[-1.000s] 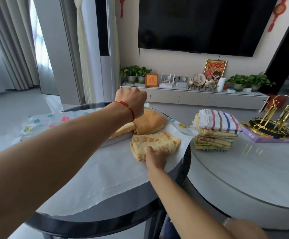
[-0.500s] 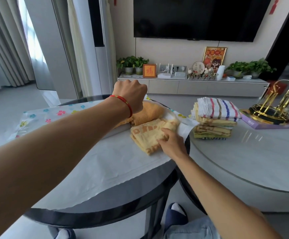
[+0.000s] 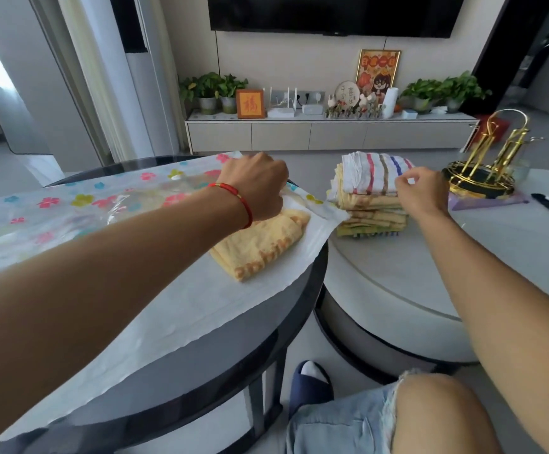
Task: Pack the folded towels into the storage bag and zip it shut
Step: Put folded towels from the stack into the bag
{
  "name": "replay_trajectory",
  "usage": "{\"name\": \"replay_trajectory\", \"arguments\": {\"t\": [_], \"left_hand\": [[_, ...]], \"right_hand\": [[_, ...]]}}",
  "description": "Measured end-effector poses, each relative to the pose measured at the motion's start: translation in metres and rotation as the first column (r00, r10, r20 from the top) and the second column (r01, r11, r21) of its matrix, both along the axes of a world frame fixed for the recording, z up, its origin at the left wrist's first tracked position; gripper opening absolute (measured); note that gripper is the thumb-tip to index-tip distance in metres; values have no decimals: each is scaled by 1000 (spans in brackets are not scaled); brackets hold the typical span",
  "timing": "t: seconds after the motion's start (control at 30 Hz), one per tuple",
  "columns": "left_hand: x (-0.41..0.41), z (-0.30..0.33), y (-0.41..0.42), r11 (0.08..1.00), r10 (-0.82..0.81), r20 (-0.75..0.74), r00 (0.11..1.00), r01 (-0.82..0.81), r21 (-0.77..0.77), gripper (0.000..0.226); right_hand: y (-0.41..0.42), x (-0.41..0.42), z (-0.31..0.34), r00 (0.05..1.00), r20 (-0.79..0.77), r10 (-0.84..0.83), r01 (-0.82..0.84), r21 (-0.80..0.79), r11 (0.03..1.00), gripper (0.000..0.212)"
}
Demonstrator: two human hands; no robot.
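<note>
Reaching across now, the right hand hovers at the near edge of the stack of folded towels on the pale round counter, fingers loosely spread, thumb and forefinger poised just over the striped towel on top, nothing in its grip yet. Over on the dark round counter, the left hand is fisted on the upper flap of the flowered storage bag, holding the mouth lifted. A yellow towel lies in that opening, part under the flap, part out on the bag's white lower sheet.

My read: this is the fetch of the next towel. To do it well, take the striped one by its folded edge with the fingers under and thumb on top, so it lifts off flat and the pile beneath stays square. Only one layer should come away. The left grip should keep that flap high and the mouth wide, because the incoming towel must slide over or beside the yellow one without catching. The yellow towel probably wants pushing deeper first; the zip won't close with it poking out.
</note>
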State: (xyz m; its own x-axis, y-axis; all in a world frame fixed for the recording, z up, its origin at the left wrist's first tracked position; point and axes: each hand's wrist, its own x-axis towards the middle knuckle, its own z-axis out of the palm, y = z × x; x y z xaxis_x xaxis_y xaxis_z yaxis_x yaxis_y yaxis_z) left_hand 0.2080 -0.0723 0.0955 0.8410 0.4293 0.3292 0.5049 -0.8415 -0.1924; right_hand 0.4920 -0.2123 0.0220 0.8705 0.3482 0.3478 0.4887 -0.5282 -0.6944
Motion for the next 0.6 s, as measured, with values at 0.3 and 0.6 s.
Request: {"name": "replay_trajectory", "arguments": {"t": [0.3, 0.6], "left_hand": [[30, -28, -2, 996, -70, 15, 997, 69, 62, 31], [27, -21, -5, 996, -57, -1, 998, 57, 66, 48]], "right_hand": [[38, 96, -14, 921, -308, -239, 263, 36, 964, 64], [36, 89, 23, 610, -689, 392, 147, 584, 799, 47]]}}
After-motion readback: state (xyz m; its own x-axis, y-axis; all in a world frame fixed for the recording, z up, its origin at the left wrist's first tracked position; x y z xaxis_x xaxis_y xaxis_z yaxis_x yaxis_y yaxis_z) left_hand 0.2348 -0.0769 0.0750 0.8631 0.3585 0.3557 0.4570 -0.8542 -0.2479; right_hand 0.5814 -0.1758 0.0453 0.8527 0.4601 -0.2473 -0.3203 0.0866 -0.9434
